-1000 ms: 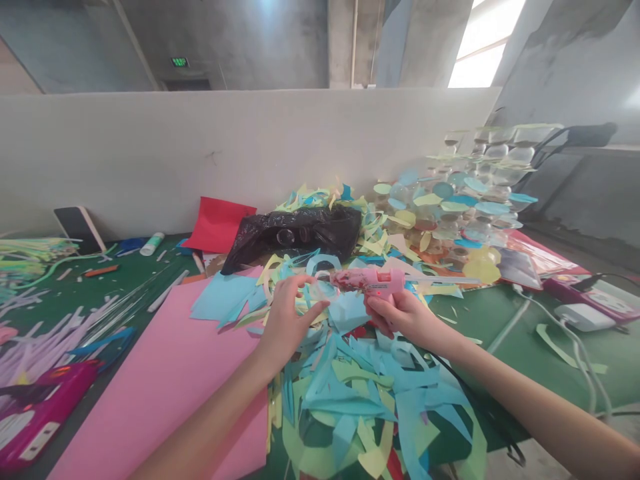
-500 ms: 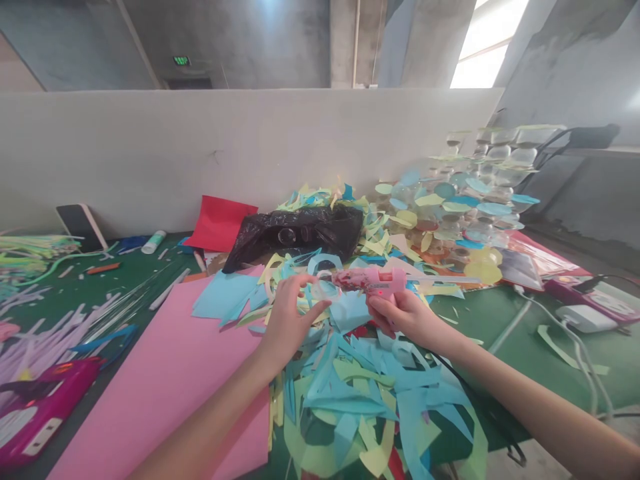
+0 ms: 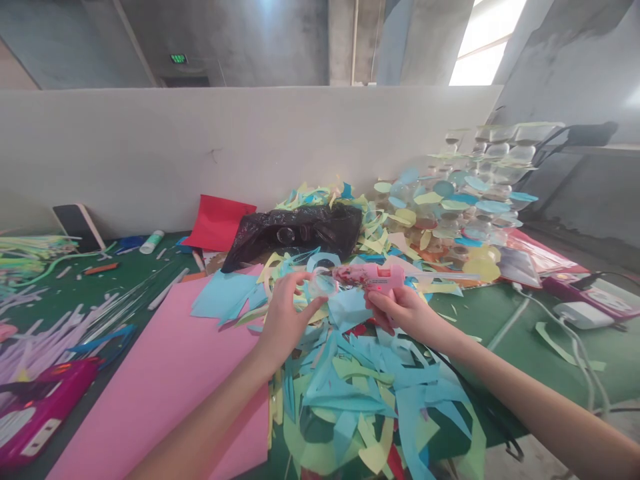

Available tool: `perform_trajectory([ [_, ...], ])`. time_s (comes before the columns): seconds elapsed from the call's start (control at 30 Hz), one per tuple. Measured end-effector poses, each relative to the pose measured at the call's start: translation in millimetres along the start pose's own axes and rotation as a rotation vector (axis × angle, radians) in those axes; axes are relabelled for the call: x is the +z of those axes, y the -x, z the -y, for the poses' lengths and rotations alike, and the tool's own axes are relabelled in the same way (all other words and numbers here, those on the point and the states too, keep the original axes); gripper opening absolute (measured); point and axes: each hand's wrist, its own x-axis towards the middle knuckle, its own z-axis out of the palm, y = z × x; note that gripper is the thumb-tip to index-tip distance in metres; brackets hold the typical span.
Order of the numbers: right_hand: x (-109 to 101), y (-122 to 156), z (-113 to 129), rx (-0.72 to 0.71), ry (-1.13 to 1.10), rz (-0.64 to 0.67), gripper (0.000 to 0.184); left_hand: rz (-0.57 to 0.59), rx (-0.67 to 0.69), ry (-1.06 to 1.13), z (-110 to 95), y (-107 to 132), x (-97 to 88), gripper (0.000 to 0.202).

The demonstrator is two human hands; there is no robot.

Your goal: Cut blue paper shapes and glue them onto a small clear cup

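From my end I'm wrapping the right hand (image 3: pixel 403 312) around a pink glue gun (image 3: pixel 391 275), nozzle pointing at the clear cup (image 3: pixel 323 287) my left hand (image 3: pixel 286 317) is pinching, thumb and fingers. Both are sitting above messy paper scraps (image 3: pixel 350 393) spreading toward the green worktop's (image 3: pixel 540 380) front edge.

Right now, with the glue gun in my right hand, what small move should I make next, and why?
Probably squeeze a small dab of glue onto the clear round piece, left hand steady. The pink glue gun in your right hand points at it from close by, and its red light is lit. I can't tell whether they touch.
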Motion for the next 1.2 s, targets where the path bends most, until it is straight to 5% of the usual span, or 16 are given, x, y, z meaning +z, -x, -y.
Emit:
perform_trajectory([
  [0.27, 0.0, 0.1, 2.7, 0.015, -0.068, -0.074, 0.043, -0.014, -0.06, 0.045, -1.8, -1.1, -1.1, 0.037],
  [1.2, -1.1, -0.2, 1.6, -0.002, -0.03, -0.064, 0.06, -0.003, -0.06, 0.074, -3.2, 1.9, -1.0, 0.037],
])
